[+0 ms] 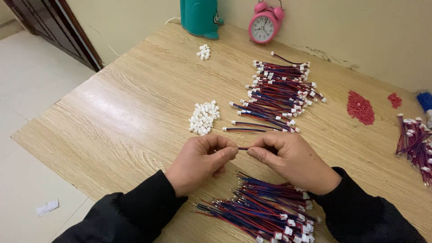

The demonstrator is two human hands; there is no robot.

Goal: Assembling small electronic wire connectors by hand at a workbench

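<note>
Nearest the person, a loose bundle [261, 207] of red-and-blue leads lies on the table [121, 117], some ends bare, some with white plugs. Just above it both hands meet. The left hand [200, 162] is pinched shut, thumb against forefinger, apparently on a small part that cannot be seen. The right hand [292, 159] is likewise pinched, holding one lead [243, 148] whose short exposed stretch bridges the gap between the fingertips.

Judgement: the join goes best with the lead held close to its tip, kept straight and in line with whatever the left hand grips, and pressed squarely.

Beyond the hands sits a heap of white housings [204, 117], then a fanned stack [279, 92] of finished leads, then a smaller heap [204, 51]. Right of these lie red bits [360, 107]. An alarm clock [265, 24] and a teal object [200, 17], cut off at the top, stand at the wall.

Hidden: the join itself, and the lead's far end.
</note>
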